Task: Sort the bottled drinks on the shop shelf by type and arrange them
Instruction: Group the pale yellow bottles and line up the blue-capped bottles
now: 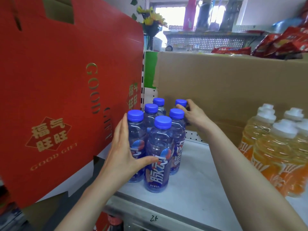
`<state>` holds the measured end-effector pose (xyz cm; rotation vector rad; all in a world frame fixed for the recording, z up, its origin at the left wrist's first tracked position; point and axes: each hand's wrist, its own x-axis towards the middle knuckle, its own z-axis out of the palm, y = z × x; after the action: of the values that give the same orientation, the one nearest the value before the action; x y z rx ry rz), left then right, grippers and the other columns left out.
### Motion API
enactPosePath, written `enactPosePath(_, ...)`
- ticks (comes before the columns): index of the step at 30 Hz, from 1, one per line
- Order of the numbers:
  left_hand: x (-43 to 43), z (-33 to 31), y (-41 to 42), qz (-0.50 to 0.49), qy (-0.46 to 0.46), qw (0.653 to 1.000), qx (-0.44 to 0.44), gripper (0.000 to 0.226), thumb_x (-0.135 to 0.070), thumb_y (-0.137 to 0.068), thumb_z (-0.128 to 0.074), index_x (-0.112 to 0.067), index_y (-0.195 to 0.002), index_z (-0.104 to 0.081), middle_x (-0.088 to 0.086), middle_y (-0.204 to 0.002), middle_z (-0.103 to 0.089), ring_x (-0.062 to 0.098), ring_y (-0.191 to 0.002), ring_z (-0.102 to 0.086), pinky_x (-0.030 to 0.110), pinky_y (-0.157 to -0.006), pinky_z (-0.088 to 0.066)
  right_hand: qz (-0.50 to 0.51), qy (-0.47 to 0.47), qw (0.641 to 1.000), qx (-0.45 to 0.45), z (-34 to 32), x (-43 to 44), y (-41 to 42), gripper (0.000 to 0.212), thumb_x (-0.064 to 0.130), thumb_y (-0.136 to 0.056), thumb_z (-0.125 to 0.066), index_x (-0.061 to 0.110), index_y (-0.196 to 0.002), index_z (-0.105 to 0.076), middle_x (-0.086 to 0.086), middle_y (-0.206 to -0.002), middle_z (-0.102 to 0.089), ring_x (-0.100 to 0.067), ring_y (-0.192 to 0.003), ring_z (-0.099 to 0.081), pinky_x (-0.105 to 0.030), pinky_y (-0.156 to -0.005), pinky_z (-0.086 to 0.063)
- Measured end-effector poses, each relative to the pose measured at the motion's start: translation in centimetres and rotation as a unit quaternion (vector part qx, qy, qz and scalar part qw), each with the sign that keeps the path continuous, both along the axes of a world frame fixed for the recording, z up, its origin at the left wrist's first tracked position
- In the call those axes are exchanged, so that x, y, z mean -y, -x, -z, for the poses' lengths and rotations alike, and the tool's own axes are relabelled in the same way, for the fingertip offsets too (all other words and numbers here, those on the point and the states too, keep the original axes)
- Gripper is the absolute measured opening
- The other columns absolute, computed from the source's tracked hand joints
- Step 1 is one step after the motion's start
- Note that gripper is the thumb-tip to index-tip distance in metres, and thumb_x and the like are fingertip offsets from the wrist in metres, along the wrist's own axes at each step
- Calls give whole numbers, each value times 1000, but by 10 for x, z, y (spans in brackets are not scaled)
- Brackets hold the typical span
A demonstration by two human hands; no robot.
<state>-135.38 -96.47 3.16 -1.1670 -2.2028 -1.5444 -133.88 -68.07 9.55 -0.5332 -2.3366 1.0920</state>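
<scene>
Several clear bottles with blue caps and blue labels (158, 154) stand in two rows on the white shelf (191, 185). My left hand (123, 152) presses flat against the front-left bottle (135, 130), thumb across the front middle one. My right hand (193, 114) grips the back-right bottle (181, 103) just below its cap. At the right edge stand several orange drink bottles with white caps (276, 155), close together.
A big red gift box (63, 90) leans at the left, right next to the blue bottles. A brown cardboard box (233, 87) fills the back of the shelf. Red snack packs (283, 42) lie on top of it. A price tag marks the shelf's front rail (154, 218).
</scene>
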Motion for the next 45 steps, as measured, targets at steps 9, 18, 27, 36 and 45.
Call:
enactPosePath(9, 0, 1, 0, -7, 6, 1000, 2, 137, -52, -52, -87, -32, -157, -1, -18, -160, -10, -5, -146, -16, 22, -116, -21, -104, 111, 988, -9, -2, 22, -25, 22, 38, -101, -58, 24, -118, -59, -9, -121, -67, -12, -82, -66, -23, -57, -52)
enactPosePath(18, 2, 17, -17, -48, 26, 998, 16, 144, -44, -58, -89, -28, -155, 16, -8, -165, 8, -5, -144, 0, 20, -112, -10, 26, 81, 992, -94, 26, 59, -61, 49, 67, -94, -39, 36, -128, -53, 9, -124, -66, -14, -113, -63, -53, -101, -51)
enactPosePath(27, 1, 35, -17, -27, 1, 996, 85, 148, -34, -56, -94, -28, -155, 16, -4, -163, -13, -6, -135, -16, 21, -109, -20, -3, 54, 992, -110, 77, 114, -74, 49, 55, -100, -43, 41, -146, -34, 16, -116, -66, -15, -109, -67, -49, -101, -51)
enactPosePath(36, 2, 41, -20, -36, 2, 997, 64, 146, -34, -58, -94, -30, -155, 15, -5, -162, -14, 10, -147, -19, 24, -108, -22, -86, 115, 987, -75, 72, 102, -74, 36, 45, -106, -42, 58, -137, -31, 24, -123, -57, -7, -117, -62, -43, -103, -53)
enactPosePath(45, -6, 21, -56, -96, -66, 982, -148, 100, -30, -82, -77, -7, -156, -14, 13, -163, -12, 21, -153, -8, 39, -122, -19, 137, -237, 950, -148, 49, 84, -138, 35, 26, -105, -50, 12, -137, -57, -5, -122, -65, -16, -108, -61, -27, -93, -47)
